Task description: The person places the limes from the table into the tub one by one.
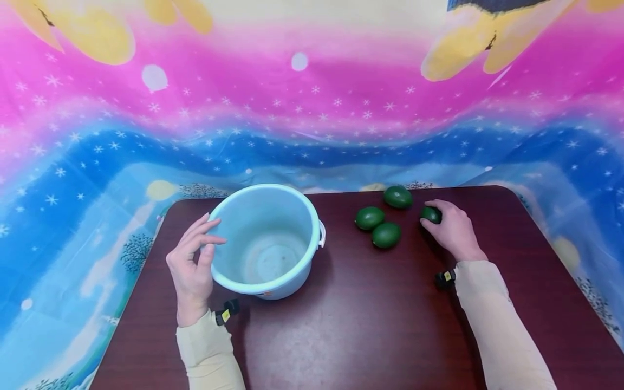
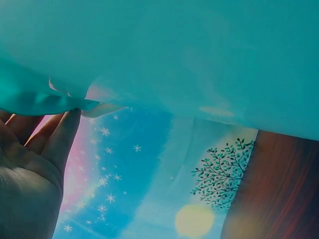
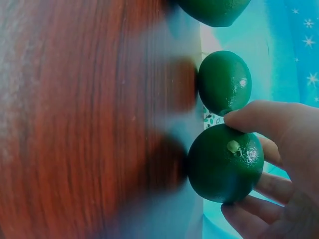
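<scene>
A light blue bucket (image 1: 265, 290) stands upright on the left half of the table. My left hand (image 1: 192, 265) is at its near-left rim, with fingers reaching over the rim and the thumb on the outer side. In the left wrist view the thumb tip of the left hand (image 2: 35, 169) meets the rim edge. Toward the back right, my right hand (image 1: 455, 230) grips a green lime (image 1: 431, 215) between thumb and fingers. The right wrist view shows that lime (image 3: 224, 164) with its pale stem end and the fingers wrapped along its side.
Several more limes lie left of the right hand: one lime (image 1: 398, 196) at the back, another (image 1: 369, 218) beside a third (image 1: 387, 235). The bucket's white handle joint (image 1: 322, 234) faces right. A patterned cloth (image 1: 312, 108) hangs behind the dark wood table (image 1: 361, 325).
</scene>
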{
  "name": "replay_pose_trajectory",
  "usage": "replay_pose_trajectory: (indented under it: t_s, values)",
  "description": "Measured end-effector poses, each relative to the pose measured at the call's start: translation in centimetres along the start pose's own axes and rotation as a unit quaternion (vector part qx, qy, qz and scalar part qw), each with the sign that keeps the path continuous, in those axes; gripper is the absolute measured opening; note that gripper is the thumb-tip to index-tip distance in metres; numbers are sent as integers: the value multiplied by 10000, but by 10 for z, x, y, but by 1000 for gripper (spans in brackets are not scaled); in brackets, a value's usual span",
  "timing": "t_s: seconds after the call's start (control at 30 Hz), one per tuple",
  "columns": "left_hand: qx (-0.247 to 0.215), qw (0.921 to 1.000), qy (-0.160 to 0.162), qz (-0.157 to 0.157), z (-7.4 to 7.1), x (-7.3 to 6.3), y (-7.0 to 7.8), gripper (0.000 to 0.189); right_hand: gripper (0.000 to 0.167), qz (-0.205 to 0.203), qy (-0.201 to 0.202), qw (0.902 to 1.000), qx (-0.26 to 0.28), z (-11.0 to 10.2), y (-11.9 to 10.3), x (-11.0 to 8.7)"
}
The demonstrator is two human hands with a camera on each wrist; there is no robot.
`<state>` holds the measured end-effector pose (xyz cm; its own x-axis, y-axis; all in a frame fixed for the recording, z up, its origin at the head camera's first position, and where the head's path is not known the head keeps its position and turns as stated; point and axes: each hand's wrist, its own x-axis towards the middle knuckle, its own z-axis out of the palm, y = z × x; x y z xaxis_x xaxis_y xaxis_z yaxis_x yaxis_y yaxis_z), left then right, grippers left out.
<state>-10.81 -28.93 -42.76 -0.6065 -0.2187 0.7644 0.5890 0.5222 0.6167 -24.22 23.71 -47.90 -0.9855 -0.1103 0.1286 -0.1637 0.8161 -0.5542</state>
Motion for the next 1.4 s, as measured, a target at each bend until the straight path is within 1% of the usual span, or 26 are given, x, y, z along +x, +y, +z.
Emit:
replay_pose_trajectory:
  t_s: [0.13,0.33,0.5,0.6,0.7,0.77,0.93,1.03,1.13,1.4]
  values:
    - [12,10000,0,13,2,2,8,43,54,49,-19,10000,17,0,3,-1]
    - [-36,10000,-35,24,4,11,30,45,57,112,-32,9999,36,-1,4,1]
    - [-77,9998,-159,15,5,15,36,41,57,131,-58,9999,63,1,2,2]
    - [14,9996,-264,45,4,17,37,41,57,122,-68,9999,88,2,1,3]
    - [121,9991,-403,57,2,17,34,40,57,131,-37,9999,94,2,1,3]
    - [189,9985,-515,65,1,16,28,38,57,153,-16,9998,87,1,1,3]
    - [290,9967,-747,135,-5,5,8,38,57,186,-133,9997,120,0,1,2]
    - [324,9957,-840,216,-9,-2,2,38,57,156,-191,9996,131,0,1,2]
    - [334,9951,-887,275,-10,-5,0,38,56,135,-185,9997,110,0,2,3]
    - [268,9950,-861,430,-6,2,6,49,56,173,-97,9996,207,-1,5,2]
